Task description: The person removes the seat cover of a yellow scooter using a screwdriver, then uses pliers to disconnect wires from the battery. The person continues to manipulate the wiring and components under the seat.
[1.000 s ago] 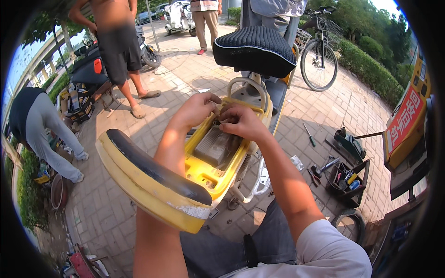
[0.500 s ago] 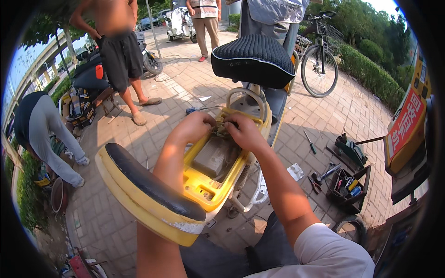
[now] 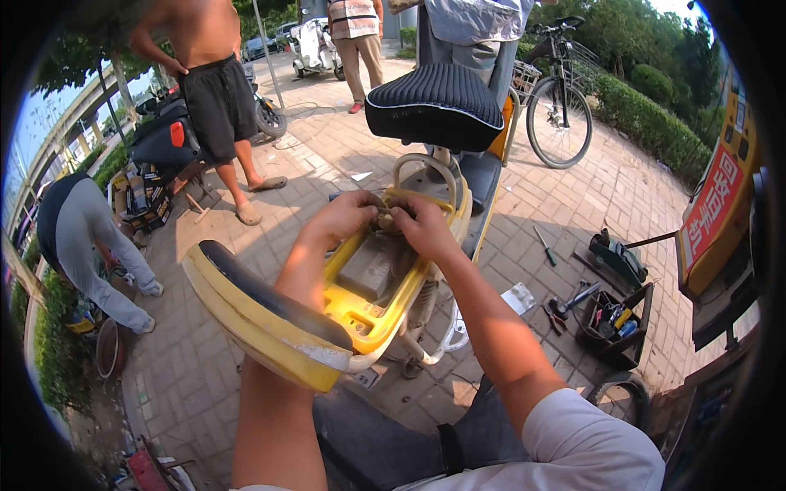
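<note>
On the brick pavement (image 3: 327, 155): a yellow electric scooter (image 3: 385, 303) stands with its seat compartment opened, seen from above.
Raised seat: the yellow-rimmed, black-padded seat lid (image 3: 262, 311) tilts up toward the camera, in front of the left forearm.
Battery compartment: a grey block (image 3: 368, 266) lies inside the yellow tub, below both hands.
Second saddle: a ribbed black saddle (image 3: 434, 106) sits just beyond the compartment's far end, above a curved yellow grab rail (image 3: 426, 168).
Left hand: the left hand (image 3: 344, 217) is clenched around a small dark part (image 3: 383, 214) at the far rim of the compartment; what exactly it pinches I cannot tell.
Right hand: the right hand (image 3: 422, 225) grips the same small part from the other side, fingertips touching those of the left.
Bystanders: a shirtless person in dark shorts (image 3: 213, 98) stands at the upper left; another in grey (image 3: 82, 237) bends over by the hedge.
Bicycle: a parked bicycle (image 3: 561, 114) stands at the upper right.
Tool tray: an open tray of tools (image 3: 610, 323) lies on the pavement to the right, with a screwdriver (image 3: 544, 245) near it.
</note>
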